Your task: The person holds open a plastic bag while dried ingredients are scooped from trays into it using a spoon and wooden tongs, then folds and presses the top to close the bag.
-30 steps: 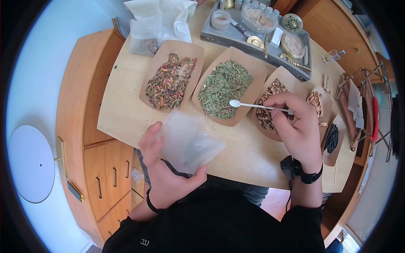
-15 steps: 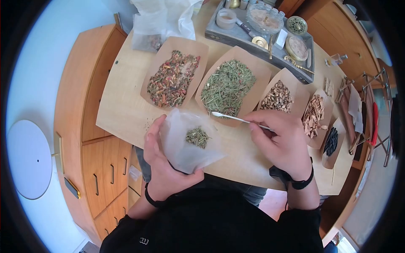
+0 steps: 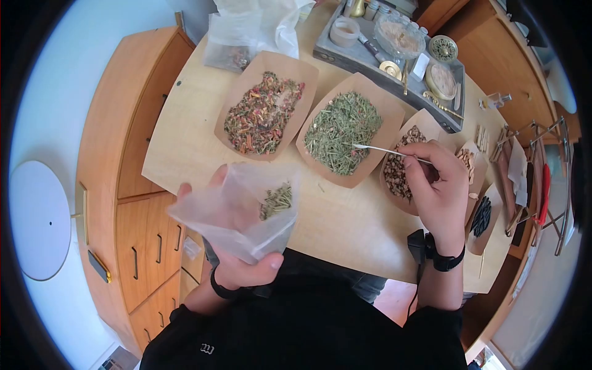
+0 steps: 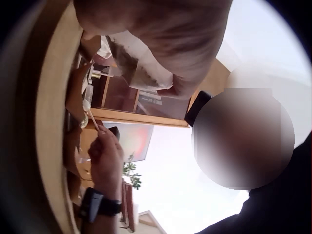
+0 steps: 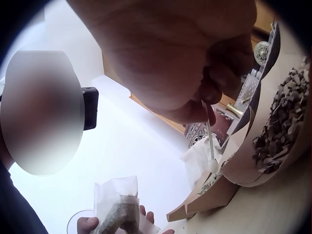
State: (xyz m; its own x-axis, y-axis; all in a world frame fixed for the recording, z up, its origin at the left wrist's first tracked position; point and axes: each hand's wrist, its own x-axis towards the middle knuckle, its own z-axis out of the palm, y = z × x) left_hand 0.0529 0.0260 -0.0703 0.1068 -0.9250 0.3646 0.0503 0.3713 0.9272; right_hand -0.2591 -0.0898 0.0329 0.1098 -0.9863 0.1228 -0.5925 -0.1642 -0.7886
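Observation:
My left hand holds up a translucent white pouch, its thumb and fingers around it. A small heap of dried green herb shows inside the pouch. My right hand pinches a slender white spoon by its handle, also visible as a spoon pointing down in the right wrist view. The spoon's bowl overlaps the chopped green herb in the middle paper tray. Under my right hand lies a paper tray of brown chopped pieces, partly hidden.
A tray of mixed red-brown herbs stands to the left, plastic bags behind it. At the back is a grey tray of jars and brass tools. Pale wood chips and black sticks lie in trays on the right.
The right hand brought the spoon left toward the pouch, then back right over the green herb. The pouch tilted, so its green contents came into view and shifted to its right side.

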